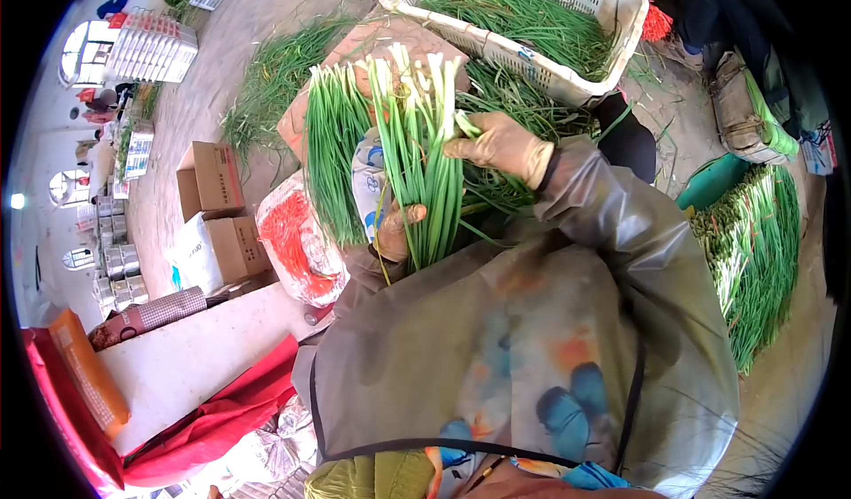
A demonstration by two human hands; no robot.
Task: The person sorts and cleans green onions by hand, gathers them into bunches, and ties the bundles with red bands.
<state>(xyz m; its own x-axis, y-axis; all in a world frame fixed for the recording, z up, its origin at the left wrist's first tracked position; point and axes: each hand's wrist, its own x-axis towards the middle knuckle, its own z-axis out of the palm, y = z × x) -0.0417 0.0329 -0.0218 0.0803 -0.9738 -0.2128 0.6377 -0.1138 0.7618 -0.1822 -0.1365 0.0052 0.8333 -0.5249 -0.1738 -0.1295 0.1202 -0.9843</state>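
Observation:
My left hand (399,231), gloved, is wrapped round the lower leafy part of a bunch of garlic chives (415,158), its white stem ends pointing up and away from me. At the bunch's right side, my gloved right hand (507,147) is closed, with a few short pale stalk ends (466,125) showing at its fingertips. A second bundle of chives (335,144) lies just left of the held bunch, on a brick-coloured board (372,38). Behind my right hand, loose dark green chives (514,100) are heaped.
A white plastic crate (523,51) holding chives stands ahead. Loose greens (275,87) litter the floor at left. Red ties (297,242) lie beside cardboard boxes (217,180). Tied chive bundles (762,260) stand at right, near a small padded seat (745,113).

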